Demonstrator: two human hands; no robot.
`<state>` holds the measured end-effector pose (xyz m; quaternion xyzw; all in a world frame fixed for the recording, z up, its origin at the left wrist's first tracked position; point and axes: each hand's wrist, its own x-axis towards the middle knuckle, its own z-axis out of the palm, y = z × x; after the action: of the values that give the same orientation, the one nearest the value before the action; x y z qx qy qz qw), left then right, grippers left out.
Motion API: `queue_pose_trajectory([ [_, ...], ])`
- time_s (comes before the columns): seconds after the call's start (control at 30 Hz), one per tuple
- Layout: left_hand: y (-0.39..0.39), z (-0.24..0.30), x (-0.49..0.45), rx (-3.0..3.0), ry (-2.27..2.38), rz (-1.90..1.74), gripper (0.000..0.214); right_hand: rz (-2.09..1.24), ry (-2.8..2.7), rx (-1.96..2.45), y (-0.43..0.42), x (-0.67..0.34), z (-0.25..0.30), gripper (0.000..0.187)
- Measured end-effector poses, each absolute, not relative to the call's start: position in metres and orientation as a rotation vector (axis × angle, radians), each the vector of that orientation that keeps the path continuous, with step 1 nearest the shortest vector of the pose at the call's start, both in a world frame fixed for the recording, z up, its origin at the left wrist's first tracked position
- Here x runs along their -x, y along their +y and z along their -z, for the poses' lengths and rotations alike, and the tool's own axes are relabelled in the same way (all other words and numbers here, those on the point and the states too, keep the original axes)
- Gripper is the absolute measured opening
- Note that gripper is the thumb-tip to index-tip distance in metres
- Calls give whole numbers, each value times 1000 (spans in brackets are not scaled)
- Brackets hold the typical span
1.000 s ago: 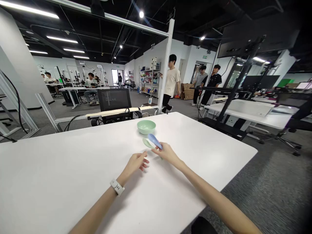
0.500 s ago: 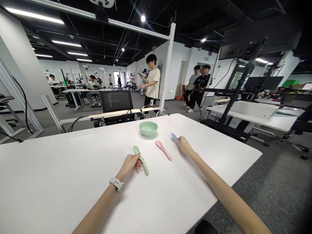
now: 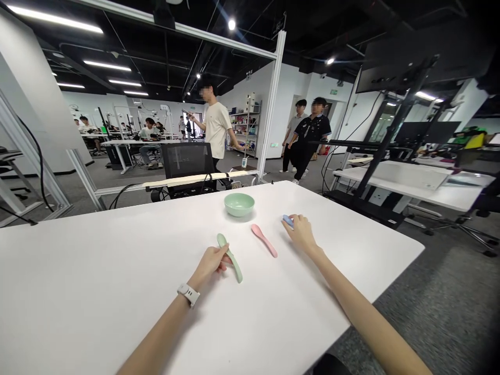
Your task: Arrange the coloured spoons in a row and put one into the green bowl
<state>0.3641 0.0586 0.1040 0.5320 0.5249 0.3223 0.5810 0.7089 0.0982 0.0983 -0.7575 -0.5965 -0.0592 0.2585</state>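
Observation:
My left hand (image 3: 214, 260) is closed on the middle of a green spoon (image 3: 235, 267), whose bowl end points away from me. To the right, my right hand (image 3: 302, 232) has its fingers around a blue spoon (image 3: 288, 220); only the bowl end shows, and the handle is hidden behind the hand. Between the two hands a pink spoon (image 3: 265, 241) lies on the white table (image 3: 148, 281), untouched. Beyond the spoons stands a green bowl (image 3: 239, 205), upright, with neither hand touching it.
A metal frame (image 3: 271, 104) rises behind the table, with a black office chair (image 3: 187, 159) past its lower bar. A person in a cream shirt (image 3: 216, 127) walks beyond it, and two people are farther right. A black monitor stand (image 3: 375, 161) is at the right.
My right hand has shifted slightly right with the blue spoon, which now shows less. My left hand keeps the green spoon nearly in place. The people behind have moved left.

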Motion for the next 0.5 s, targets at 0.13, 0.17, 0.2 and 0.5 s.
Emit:
queue_pose_trajectory([
  [0.13, 54, -103, -366, -1252, 1200, -779, 73, -271, -1785, 1953, 79, -655, -105, 35],
  [0.17, 53, -103, -367, -1250, 1193, -782, 73, -301, -1825, 1969, 74, -642, -105, 32],
  [0.2, 52, -103, -368, -1246, 1186, -784, 73, -311, -1865, 1980, 69, -630, -105, 29],
  [0.5, 44, -106, -384, -1159, 1068, -782, 79, -555, -1981, 1529, 27, -547, -112, 39],
])
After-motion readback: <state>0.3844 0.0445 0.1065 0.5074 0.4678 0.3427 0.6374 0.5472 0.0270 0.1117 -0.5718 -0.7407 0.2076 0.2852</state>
